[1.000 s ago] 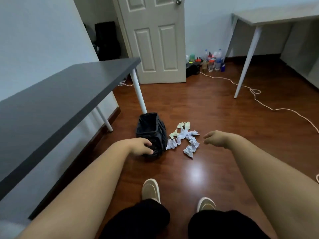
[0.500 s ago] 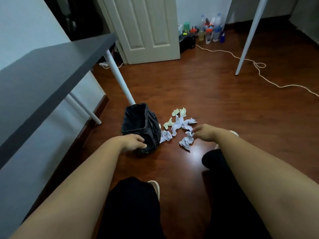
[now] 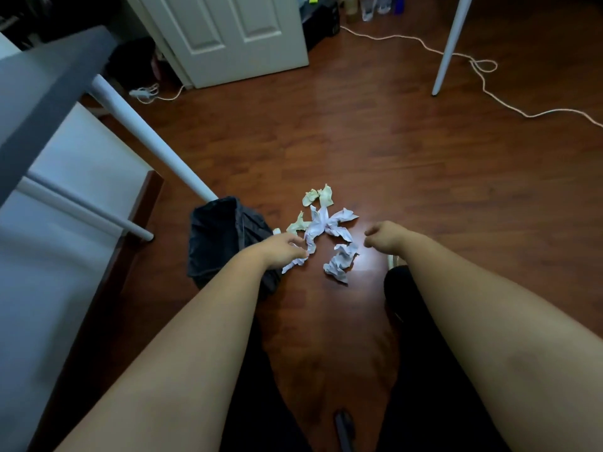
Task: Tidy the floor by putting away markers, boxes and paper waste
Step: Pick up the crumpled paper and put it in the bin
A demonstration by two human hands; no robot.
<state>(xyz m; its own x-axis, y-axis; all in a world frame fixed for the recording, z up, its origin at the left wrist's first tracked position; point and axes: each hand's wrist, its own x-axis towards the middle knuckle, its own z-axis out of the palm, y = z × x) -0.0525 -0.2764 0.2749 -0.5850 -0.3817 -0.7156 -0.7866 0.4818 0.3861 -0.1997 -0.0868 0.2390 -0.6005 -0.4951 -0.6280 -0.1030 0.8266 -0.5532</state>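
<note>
Down on the wooden floor (image 3: 408, 177) lies a small heap of crumpled paper (image 3: 323, 225), white scraps mixed with a few pale yellow-green ones (image 3: 318, 197), just to the right of a small bin lined with a black bag (image 3: 222, 230). The bin stands at the foot of a white leg of the dark grey surface (image 3: 49, 102) on the left. The person's left hand (image 3: 280, 251) reaches past the bin's near right edge and has its fingers curled down onto a white scrap (image 3: 295, 263) at the near left edge of the heap; the fingertips touch it, though whether the scrap is actually pinched I cannot tell. The right hand (image 3: 385, 236) hovers just right of the heap with loosely bent fingers and nothing in it, close to a white wad (image 3: 341, 261) but not touching. Dark trouser legs (image 3: 421, 353) show at the bottom. Farther off, a white cord (image 3: 483, 83) trails across the boards past another white table leg (image 3: 450, 44), and a white panelled door (image 3: 235, 34) stands beyond.
</note>
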